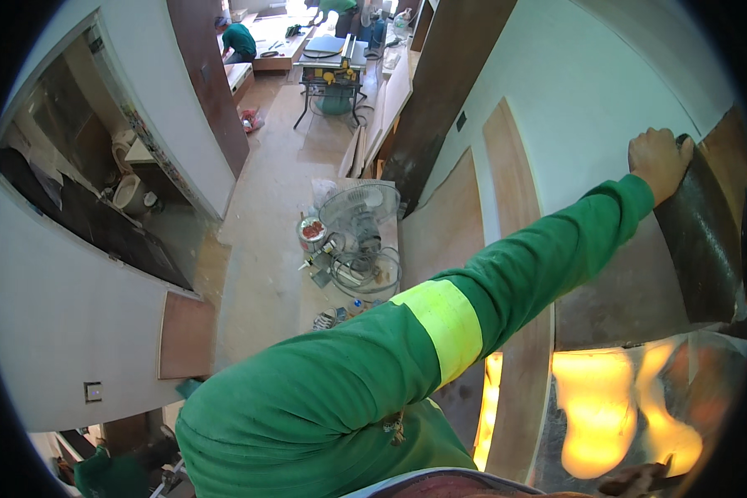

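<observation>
My left arm, in a green sleeve with a yellow band, stretches across to the right. At its end my left hand (660, 162) is closed over the upper edge of a dark brown, glossy sheet (699, 241) that curves. Next to the sheet is a pale wall (581, 108) with a strip of brown board (510, 158) on it. Below the sheet, yellow light glows on a shiny panel (598, 407). A dark shape (639, 480) at the lower right edge may be my right hand, but its fingers cannot be made out.
A standing fan (361, 207), a tin (311, 230) and coiled cable sit on a board on the floor. Farther off stands a table saw (332, 54), with two people in green beyond it. An open doorway (100, 158) lies left. Boards lean along the right wall.
</observation>
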Demonstrator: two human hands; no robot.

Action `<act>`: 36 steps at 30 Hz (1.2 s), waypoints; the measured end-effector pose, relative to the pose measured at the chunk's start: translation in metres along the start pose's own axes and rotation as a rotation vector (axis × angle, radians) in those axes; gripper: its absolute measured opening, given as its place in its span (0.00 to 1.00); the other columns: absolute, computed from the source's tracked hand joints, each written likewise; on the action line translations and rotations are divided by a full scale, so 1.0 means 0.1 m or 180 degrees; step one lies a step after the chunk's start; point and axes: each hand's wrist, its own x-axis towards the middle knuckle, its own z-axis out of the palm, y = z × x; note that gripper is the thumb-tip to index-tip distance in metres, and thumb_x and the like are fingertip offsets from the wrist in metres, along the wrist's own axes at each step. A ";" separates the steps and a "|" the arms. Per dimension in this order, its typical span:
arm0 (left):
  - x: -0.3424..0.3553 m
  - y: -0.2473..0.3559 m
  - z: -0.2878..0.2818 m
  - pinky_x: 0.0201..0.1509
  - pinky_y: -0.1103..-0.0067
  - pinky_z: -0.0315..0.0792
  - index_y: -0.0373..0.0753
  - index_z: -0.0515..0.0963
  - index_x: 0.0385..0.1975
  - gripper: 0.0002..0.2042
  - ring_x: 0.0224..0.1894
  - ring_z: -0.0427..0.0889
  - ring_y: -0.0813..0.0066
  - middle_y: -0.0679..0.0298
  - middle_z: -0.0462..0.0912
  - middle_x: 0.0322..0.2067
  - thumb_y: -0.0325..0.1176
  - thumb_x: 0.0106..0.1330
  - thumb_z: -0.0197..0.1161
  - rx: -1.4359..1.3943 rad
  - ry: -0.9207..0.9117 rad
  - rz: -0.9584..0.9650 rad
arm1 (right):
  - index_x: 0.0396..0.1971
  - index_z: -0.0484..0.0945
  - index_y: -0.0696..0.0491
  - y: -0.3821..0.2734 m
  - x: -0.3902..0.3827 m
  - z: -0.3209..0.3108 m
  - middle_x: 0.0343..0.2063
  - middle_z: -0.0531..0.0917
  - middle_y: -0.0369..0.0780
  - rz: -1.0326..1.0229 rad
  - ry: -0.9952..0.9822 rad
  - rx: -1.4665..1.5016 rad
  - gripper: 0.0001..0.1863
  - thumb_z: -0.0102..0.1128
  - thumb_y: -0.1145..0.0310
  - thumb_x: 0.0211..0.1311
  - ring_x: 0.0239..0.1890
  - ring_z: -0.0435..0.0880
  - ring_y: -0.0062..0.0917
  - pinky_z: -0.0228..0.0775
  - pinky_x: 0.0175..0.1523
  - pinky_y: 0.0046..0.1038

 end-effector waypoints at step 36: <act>0.10 -0.08 0.04 0.46 0.58 0.79 0.30 0.84 0.27 0.29 0.36 0.86 0.46 0.44 0.85 0.28 0.54 0.72 0.51 -0.0205 -0.0227 0.0263 | 0.36 0.79 0.60 -0.32 -2.51 1.30 0.26 0.73 0.38 0.3828 -0.2640 0.5058 0.15 0.72 0.63 0.62 0.21 0.74 0.22 0.62 0.23 0.25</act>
